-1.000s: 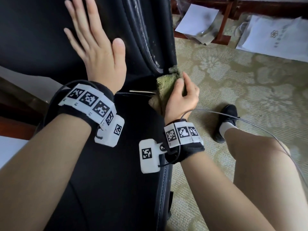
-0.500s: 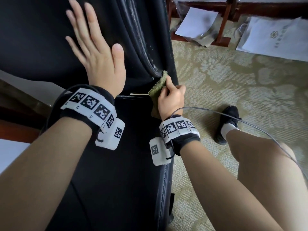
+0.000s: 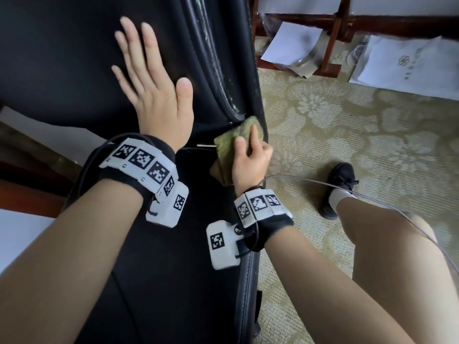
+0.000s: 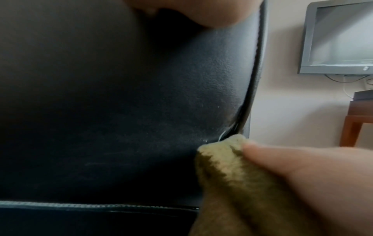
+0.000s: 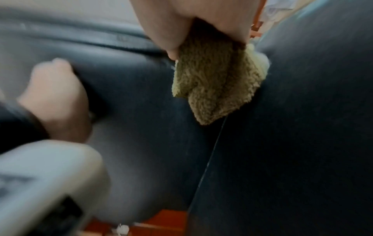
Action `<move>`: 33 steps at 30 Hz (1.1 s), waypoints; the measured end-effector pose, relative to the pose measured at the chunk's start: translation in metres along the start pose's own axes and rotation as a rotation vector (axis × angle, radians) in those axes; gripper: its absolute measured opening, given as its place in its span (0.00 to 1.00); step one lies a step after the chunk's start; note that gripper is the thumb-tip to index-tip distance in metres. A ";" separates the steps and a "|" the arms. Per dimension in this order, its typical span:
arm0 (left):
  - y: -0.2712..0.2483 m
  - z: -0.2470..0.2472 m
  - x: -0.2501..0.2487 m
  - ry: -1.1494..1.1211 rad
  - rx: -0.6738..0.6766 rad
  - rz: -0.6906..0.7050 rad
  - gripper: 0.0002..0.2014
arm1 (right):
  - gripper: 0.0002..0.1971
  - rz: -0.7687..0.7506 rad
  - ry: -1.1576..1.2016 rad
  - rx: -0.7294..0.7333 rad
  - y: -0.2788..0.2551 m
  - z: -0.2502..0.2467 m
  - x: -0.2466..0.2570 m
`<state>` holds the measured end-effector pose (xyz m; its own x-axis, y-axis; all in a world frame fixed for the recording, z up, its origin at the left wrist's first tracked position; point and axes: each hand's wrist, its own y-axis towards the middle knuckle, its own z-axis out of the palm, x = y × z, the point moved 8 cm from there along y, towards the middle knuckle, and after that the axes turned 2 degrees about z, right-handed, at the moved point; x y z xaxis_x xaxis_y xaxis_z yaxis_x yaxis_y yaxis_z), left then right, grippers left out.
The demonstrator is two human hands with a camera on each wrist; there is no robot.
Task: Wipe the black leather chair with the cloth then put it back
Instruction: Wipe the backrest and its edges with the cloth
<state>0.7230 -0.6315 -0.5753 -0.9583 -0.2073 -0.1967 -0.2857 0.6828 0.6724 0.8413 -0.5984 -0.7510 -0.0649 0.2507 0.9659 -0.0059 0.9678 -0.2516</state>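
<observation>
Patterned carpet (image 3: 347, 135), scattered papers (image 3: 409, 68)

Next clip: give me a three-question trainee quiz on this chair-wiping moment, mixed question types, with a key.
1. True or false: the left hand lies flat with straight fingers on the black leather chair.
2. Which hand grips the green cloth? A left, B right, C both.
3. Fill in: the cloth is pressed where the backrest meets the ____.

Key: 1 true; 2 B, the right hand; 3 seat.
</observation>
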 end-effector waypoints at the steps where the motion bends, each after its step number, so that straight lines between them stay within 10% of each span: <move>1: 0.000 0.000 0.000 0.002 0.001 0.007 0.33 | 0.27 0.011 -0.112 0.064 0.001 0.016 0.001; 7: 0.000 0.002 0.000 -0.025 -0.004 0.025 0.32 | 0.25 0.359 -0.481 0.121 0.018 0.046 -0.013; 14: 0.000 0.002 0.000 -0.060 -0.016 0.044 0.34 | 0.24 -0.007 0.000 -0.156 -0.001 0.000 -0.009; 20: -0.001 0.001 0.000 -0.067 -0.013 0.057 0.32 | 0.26 -0.184 -0.171 -0.105 0.005 0.032 0.007; 33: 0.001 0.001 0.001 -0.048 -0.006 0.058 0.32 | 0.27 0.151 -0.502 -0.001 0.029 0.033 -0.008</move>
<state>0.7221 -0.6298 -0.5756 -0.9724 -0.1339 -0.1911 -0.2299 0.6883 0.6880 0.8090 -0.5726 -0.7677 -0.5354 0.3464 0.7703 0.0411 0.9216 -0.3859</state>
